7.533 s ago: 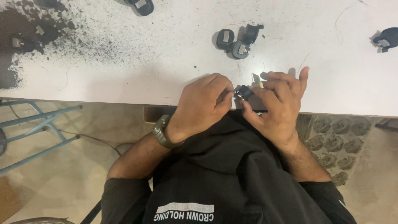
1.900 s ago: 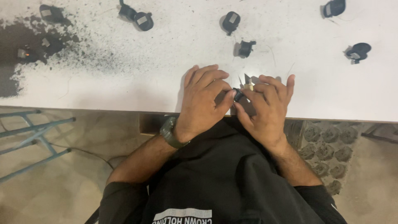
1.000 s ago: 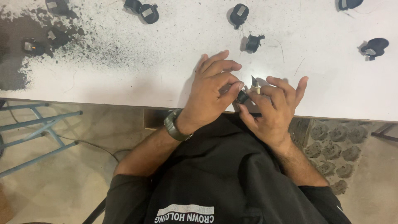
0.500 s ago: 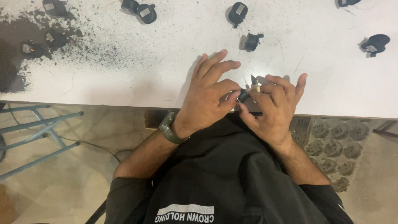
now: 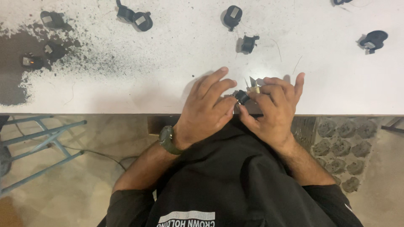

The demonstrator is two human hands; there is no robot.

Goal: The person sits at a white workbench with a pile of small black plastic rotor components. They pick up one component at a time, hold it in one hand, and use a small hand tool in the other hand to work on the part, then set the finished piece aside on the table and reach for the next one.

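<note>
Both hands pinched on one small black round plastic part point(image 5: 242, 97) at the near edge of the white tabletop point(image 5: 168, 63).

Part sits between left hand point(image 5: 206, 111) and right hand point(image 5: 273, 111), fingertips of both closed on it; long axis can't tell. Right also holds pale metal strips point(image 5: 253, 85), count unclear. Loose matching black parts point(image 5: 248, 43) well apart up-table: roughly eight visible.

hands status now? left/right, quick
Left hand: fingertips pinched on the small black round plastic part.
Right hand: closed grip on the same part.
</note>
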